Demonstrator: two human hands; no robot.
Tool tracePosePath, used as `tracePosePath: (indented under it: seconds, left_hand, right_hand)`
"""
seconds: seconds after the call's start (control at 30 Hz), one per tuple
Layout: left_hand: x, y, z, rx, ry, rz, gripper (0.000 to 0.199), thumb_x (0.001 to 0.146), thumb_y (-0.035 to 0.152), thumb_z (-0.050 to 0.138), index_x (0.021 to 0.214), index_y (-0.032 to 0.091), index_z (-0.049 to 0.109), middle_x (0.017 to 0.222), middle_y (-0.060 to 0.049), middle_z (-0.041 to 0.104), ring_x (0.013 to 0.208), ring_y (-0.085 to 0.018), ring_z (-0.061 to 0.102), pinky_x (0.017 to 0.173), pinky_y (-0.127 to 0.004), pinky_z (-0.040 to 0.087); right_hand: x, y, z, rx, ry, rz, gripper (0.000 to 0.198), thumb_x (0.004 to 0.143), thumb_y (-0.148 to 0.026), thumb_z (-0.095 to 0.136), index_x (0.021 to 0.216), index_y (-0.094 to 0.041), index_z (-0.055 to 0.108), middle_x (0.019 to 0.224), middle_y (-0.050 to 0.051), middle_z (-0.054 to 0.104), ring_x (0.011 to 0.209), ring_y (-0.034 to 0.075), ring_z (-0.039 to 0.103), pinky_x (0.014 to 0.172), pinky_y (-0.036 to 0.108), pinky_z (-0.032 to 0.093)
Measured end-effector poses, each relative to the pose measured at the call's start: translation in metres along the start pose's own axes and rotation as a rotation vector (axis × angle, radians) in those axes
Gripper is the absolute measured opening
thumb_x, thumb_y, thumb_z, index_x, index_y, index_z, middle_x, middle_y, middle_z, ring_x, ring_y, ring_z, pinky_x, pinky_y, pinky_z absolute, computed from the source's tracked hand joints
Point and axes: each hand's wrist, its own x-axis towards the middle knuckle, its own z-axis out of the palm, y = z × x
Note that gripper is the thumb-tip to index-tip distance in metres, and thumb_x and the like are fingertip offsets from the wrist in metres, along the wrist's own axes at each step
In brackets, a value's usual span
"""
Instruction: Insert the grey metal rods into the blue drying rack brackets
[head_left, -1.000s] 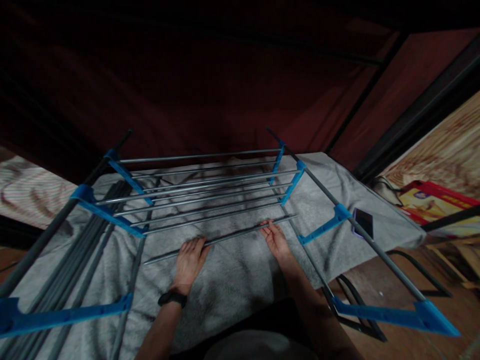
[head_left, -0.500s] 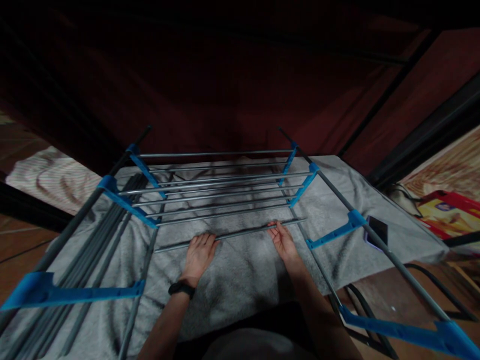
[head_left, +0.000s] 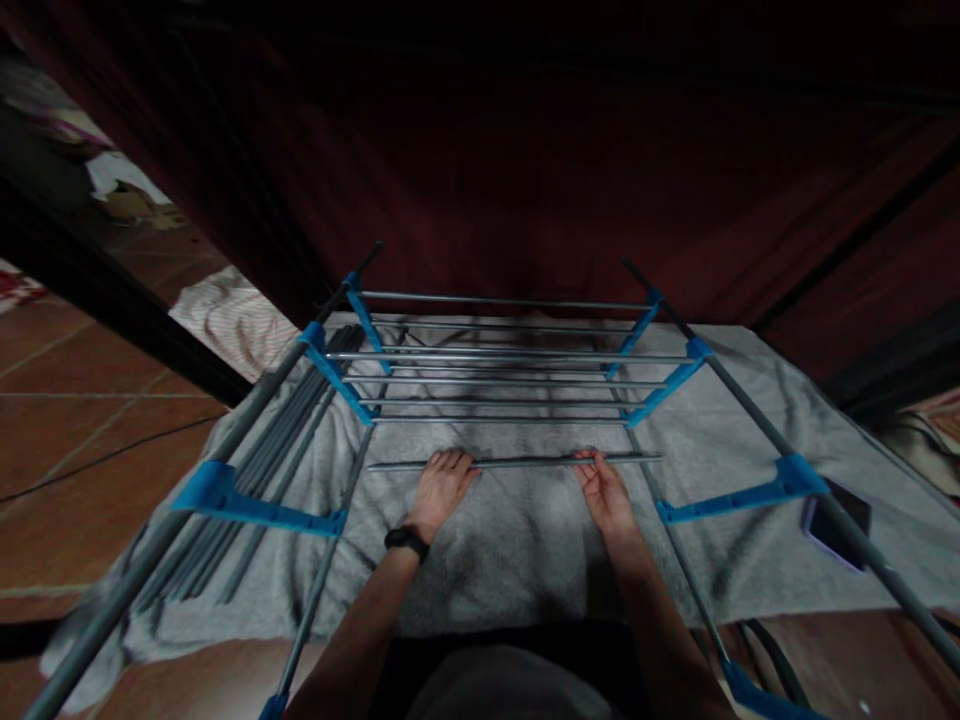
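Observation:
A thin grey metal rod (head_left: 525, 462) lies crosswise in front of me, held at two places. My left hand (head_left: 444, 490) is closed over it left of its middle, palm down, with a black band (head_left: 407, 541) on the wrist. Toward its right end my right hand (head_left: 604, 492) pinches the rod between thumb and fingers, palm turned upward. Beyond the hands stands a rack frame of grey tubes joined by blue plastic brackets (head_left: 341, 378), with several crossbars (head_left: 510, 382) fitted across its far half. The nearer left bracket (head_left: 259, 507) and nearer right bracket (head_left: 739, 500) carry no crossbar.
A bundle of loose grey rods (head_left: 255, 470) lies on the left of the grey blanket (head_left: 517, 560). A phone (head_left: 838, 525) rests at the right under a frame tube. Dark red cloth (head_left: 487, 180) hangs behind, and tiled floor (head_left: 90, 450) shows at left.
My view has swung left, so everything sits further right in the picture. The rod, tilted up to the right before, now appears almost level. Both hands keep their hold on it.

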Motion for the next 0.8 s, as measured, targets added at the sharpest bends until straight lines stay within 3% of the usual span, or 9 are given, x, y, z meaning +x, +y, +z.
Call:
tracePosePath:
  seconds: [0.2, 0.5, 0.8]
  left_hand:
    - [0.0, 0.002, 0.001, 0.04, -0.028, -0.031, 0.019, 0.1, 0.017, 0.044, 0.1, 0.02, 0.063, 0.096, -0.007, 0.067, 0.093, -0.023, 0.06, 0.09, -0.039, 0.043]
    - [0.0, 0.006, 0.0, 0.061, -0.057, -0.056, 0.018, 0.097, 0.012, 0.047, 0.103, 0.019, 0.063, 0.101, -0.006, 0.066, 0.097, -0.023, 0.058, 0.095, -0.039, 0.042]
    - [0.0, 0.009, -0.004, 0.057, -0.082, -0.077, 0.022, 0.097, 0.01, 0.044, 0.105, 0.019, 0.063, 0.102, -0.007, 0.065, 0.099, -0.023, 0.057, 0.096, -0.038, 0.042]
  right_hand:
    - [0.001, 0.0, -0.008, -0.005, 0.004, 0.024, 0.016, 0.076, -0.028, 0.083, 0.085, -0.023, 0.071, 0.093, -0.001, 0.077, 0.094, 0.013, 0.071, 0.099, 0.031, 0.055]
    - [0.004, -0.004, -0.015, -0.033, 0.002, 0.049, 0.012, 0.077, -0.026, 0.08, 0.087, -0.023, 0.072, 0.094, 0.001, 0.076, 0.093, 0.014, 0.073, 0.098, 0.029, 0.057]
    - [0.0, -0.004, -0.022, -0.04, 0.0, 0.021, 0.02, 0.073, -0.012, 0.078, 0.087, -0.024, 0.073, 0.099, -0.002, 0.078, 0.1, 0.014, 0.072, 0.106, 0.034, 0.054]
